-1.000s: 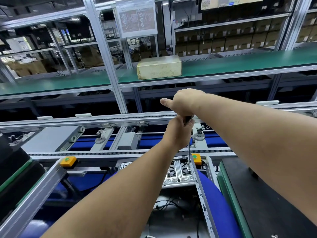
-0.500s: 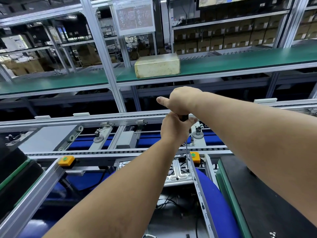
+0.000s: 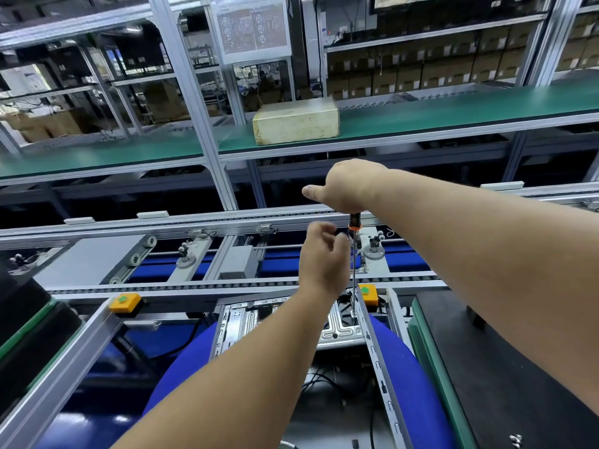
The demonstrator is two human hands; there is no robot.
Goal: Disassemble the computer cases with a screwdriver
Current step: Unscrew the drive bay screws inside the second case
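I see the screwdriver (image 3: pixel 354 254) standing nearly upright, long axis vertical, tip down on the far right corner of the open computer case (image 3: pixel 340 328). My right hand (image 3: pixel 348 186) grips the handle top, thumb sticking out left. My left hand (image 3: pixel 324 254) sits just left of the shaft, fingers loosely curled and blurred; I cannot tell whether they touch it.

Your single head view looks forward and down, close over the computer case (image 3: pixel 337 325), shelving (image 3: pixel 421 118) beyond.
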